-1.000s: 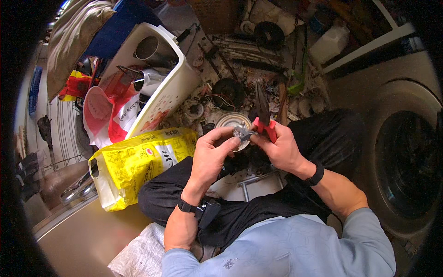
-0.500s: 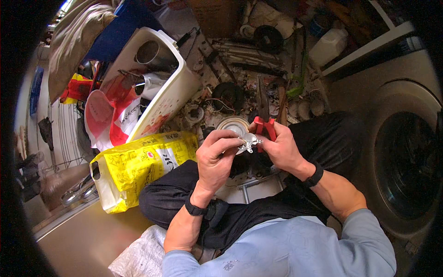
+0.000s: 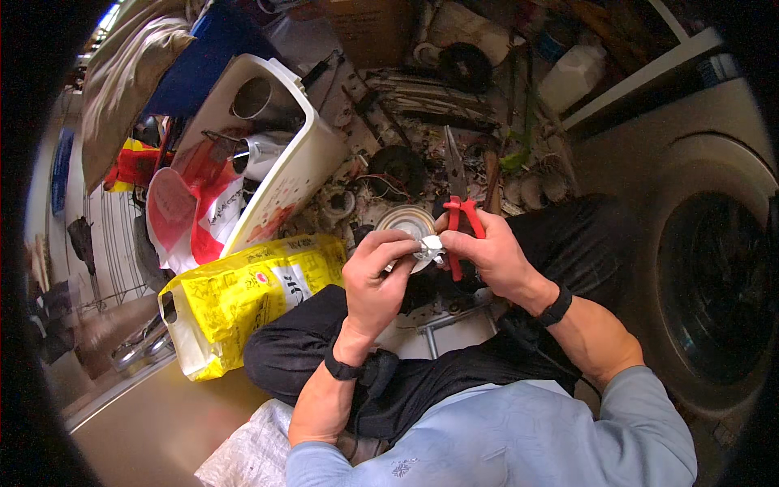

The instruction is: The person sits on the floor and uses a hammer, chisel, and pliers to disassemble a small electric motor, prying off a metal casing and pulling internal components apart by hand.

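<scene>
Left hand [image 3: 377,277] pinches a small silvery metal piece [image 3: 431,247] at its 2 o'clock. Handling appears under way; how much is finished or remains cannot be judged. Red-handled pliers [image 3: 459,204] point toward 12 o'clock, jaws clear of the piece. Right hand [image 3: 497,256] grips them; piece at its 9 o'clock.

Cluttered floor [image 3: 500,89] — dark round disc [image 3: 398,169], long thin bars [image 3: 430,97], pale ring [image 3: 337,204], stubby cylinders [image 3: 542,188]
</scene>
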The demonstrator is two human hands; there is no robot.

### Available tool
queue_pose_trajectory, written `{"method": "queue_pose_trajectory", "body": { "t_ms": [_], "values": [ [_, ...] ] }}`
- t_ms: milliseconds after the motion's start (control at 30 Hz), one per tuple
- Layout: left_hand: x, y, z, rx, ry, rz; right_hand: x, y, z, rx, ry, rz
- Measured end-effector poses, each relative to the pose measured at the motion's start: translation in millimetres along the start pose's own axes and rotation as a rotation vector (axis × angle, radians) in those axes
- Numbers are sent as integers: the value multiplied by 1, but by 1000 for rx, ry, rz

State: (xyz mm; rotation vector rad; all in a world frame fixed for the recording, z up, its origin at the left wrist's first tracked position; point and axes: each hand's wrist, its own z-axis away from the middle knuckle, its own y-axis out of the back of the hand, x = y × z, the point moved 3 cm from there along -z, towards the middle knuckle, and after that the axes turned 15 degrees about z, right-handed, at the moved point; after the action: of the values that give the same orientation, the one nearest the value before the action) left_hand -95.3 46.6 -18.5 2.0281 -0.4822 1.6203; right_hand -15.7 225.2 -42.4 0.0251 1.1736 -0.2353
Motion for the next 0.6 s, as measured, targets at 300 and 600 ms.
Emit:
{"method": "queue_pose_trajectory", "body": {
  "t_ms": [300, 600],
  "values": [
    [-21, -1, -2, -141, 184, -48, 19, 15, -9, 151, -174, 179],
    [-117, 6, 28, -549, 714, -284, -21, 62, -3, 489, 98, -59]
  ]
}}
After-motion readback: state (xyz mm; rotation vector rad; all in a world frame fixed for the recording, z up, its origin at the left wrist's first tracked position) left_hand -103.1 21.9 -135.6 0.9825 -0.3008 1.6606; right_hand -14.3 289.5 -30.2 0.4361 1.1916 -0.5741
